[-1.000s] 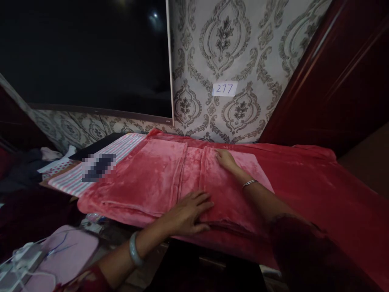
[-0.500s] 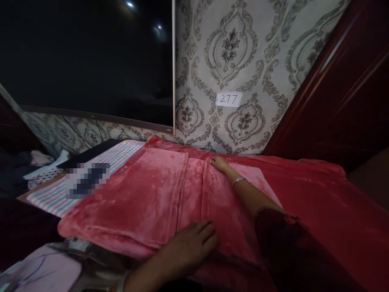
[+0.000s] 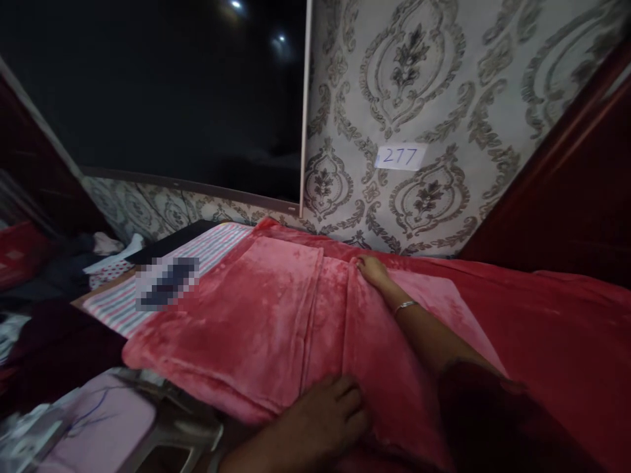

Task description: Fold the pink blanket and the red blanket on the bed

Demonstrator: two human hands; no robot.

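Note:
A red plush blanket [image 3: 236,309] lies folded in layers, its two side panels turned in toward a narrow gap in the middle. My right hand [image 3: 373,270] is at the far end of the right panel's inner edge, fingers closed on the fabric. At the near end of that same edge my left hand [image 3: 330,414] has its fingers curled over the blanket; its fingertips are partly hidden in shadow. A silver bangle circles my right wrist.
A striped cloth [image 3: 224,238] is left of the blanket, with a blurred-out item on it. A large dark television [image 3: 162,98] hangs behind, beside a paper [image 3: 401,156] marked 277. A pink stool [image 3: 106,420] stands at lower left. Red fabric [image 3: 557,348] spreads rightward.
The camera has turned left, so the scene sits farther right in view. Both hands stay at the blanket's fold, with little visible movement of the cloth.

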